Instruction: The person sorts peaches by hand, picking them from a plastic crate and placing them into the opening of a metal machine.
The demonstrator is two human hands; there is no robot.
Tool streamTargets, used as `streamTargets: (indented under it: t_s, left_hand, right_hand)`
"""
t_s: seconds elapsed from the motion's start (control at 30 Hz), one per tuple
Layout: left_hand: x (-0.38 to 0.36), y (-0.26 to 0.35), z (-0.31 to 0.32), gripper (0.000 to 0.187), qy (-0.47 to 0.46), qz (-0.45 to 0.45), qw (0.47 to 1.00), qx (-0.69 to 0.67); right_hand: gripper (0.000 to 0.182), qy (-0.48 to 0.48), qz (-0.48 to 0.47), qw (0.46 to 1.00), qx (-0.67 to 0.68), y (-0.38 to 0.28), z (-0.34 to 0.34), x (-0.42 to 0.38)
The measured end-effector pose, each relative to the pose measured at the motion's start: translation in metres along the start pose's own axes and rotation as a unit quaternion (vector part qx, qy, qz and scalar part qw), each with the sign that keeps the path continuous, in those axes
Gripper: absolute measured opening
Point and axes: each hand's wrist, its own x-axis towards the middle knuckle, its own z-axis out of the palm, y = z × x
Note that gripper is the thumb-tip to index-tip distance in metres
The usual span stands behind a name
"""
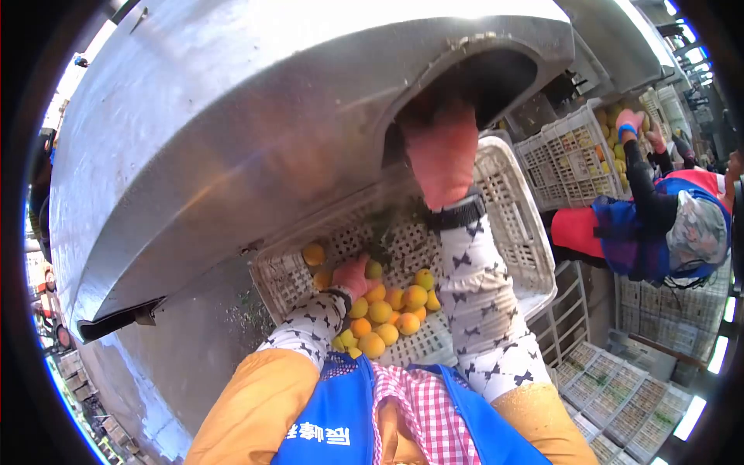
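My left hand (353, 277), in a pink glove, is down in a white plastic crate (533, 240) beside yellow-orange fruit (380, 311). Its fingers are partly hidden, and a greenish fruit lies against it. My right hand (443, 147), also gloved in pink, reaches up into the dark opening of a large metal machine (256, 147). The fingers are blurred and in shadow, so what they hold, if anything, does not show. Loose fruit lies at the near side of the crate, with some green leaves (381, 232) near its middle.
At the right, a co-worker (659, 225) in a blue vest reaches into another white crate (570, 159) of fruit. A metal rack (570, 310) stands beside my crate. Several stacked crates (620, 391) are at the lower right. The machine's curved edge overhangs the left.
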Motion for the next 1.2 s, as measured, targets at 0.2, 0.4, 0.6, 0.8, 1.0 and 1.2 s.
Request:
streamTargets:
  t_s: [0.2,0.4,0.6,0.8,1.0,1.2]
  left_hand:
    - [0.028,-0.01,-0.014,0.067,-0.252,-0.053,0.91,-0.324]
    - [0.008,0.033,-0.046,0.058,-0.423,-0.267,0.799,-0.333]
    - [0.017,0.059,-0.049,0.077,-0.452,-0.208,0.859,-0.119]
    - [-0.011,0.069,-0.099,0.055,-0.352,-0.173,0.776,-0.494]
    - [-0.039,0.116,-0.13,0.068,-0.3,0.152,0.658,-0.674]
    - [-0.079,0.129,-0.14,0.079,-0.174,0.195,0.586,-0.767]
  right_hand:
    - [0.018,-0.027,0.183,0.922,0.339,0.034,-0.08,-0.023]
    - [0.043,-0.697,0.149,0.7,-0.049,0.125,-0.009,-0.177]
    - [0.057,-0.698,0.268,0.662,-0.057,0.134,0.027,-0.242]
    - [0.066,-0.439,0.168,0.833,0.293,0.105,-0.059,-0.12]
    - [0.075,-0.304,0.09,0.932,0.175,0.023,-0.115,-0.105]
    - [0.068,-0.222,-0.008,0.957,0.186,-0.011,-0.126,-0.079]
